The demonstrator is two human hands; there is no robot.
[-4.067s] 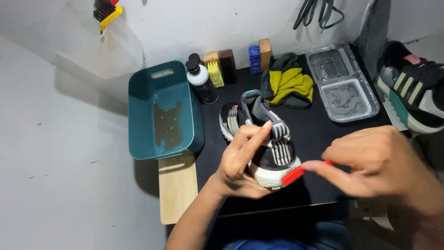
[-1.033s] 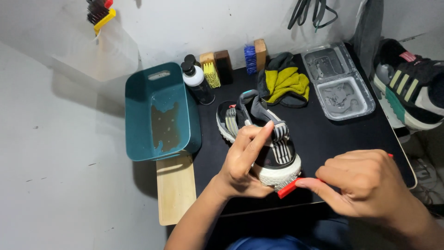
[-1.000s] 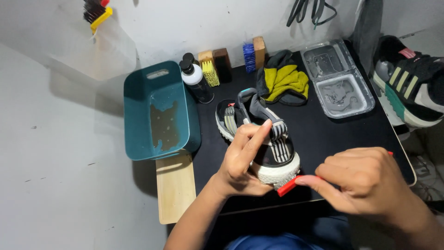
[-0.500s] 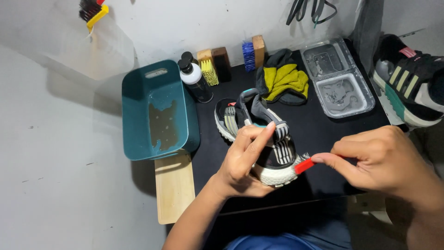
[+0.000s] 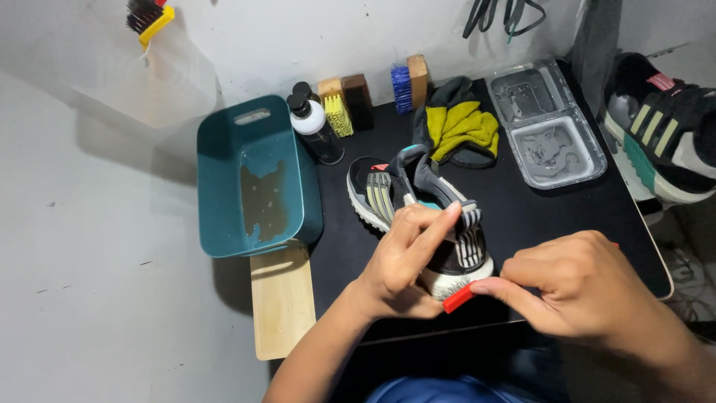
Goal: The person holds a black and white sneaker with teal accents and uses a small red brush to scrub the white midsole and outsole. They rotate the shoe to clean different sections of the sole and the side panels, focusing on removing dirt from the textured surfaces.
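Two hands at work: left hand [image 5: 406, 257] clamps black-and-white striped sneaker [image 5: 429, 216] steady on black table [image 5: 552, 205]; right hand [image 5: 582, 287] pinches red-handled brush [image 5: 457, 298] against its toe

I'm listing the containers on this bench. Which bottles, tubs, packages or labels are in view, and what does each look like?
Bottle: back left of the table, black with a white band and black cap.
Tub: left of the table, teal, rectangular, some water inside.
Tray: back right, clear plastic, two compartments.
No screens or signs.

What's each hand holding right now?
Left hand: closed, gripping the sneaker.
Right hand: closed, pinching a red-handled tool against the sneaker's toe.
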